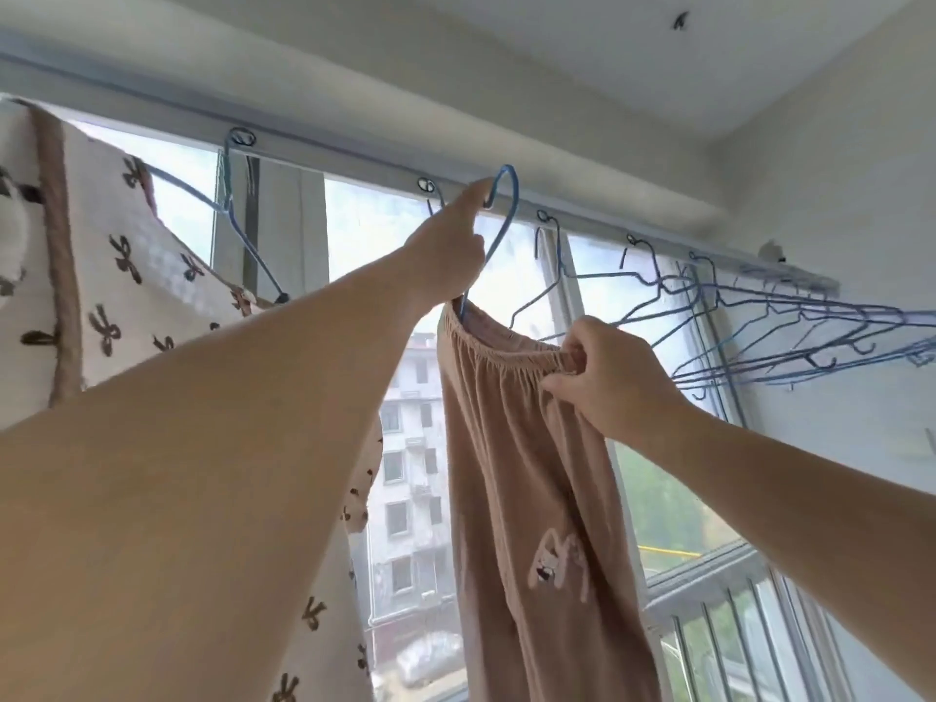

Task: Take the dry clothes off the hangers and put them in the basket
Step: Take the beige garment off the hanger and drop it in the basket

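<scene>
Brown-pink trousers with an elastic waistband and a small cartoon print hang from a blue wire hanger in the middle of the view. My left hand is raised and grips that hanger's neck just under its hook, which is off the rail. My right hand pinches the right side of the waistband. A white top with dark bow prints and brown trim hangs on another blue hanger at the left, partly behind my left arm. No basket is in view.
A grey rail with ring holes runs across the top of the window. Several bare blue wire hangers hang bunched at the right. Behind them are window panes, outside bars at lower right, and a white wall on the right.
</scene>
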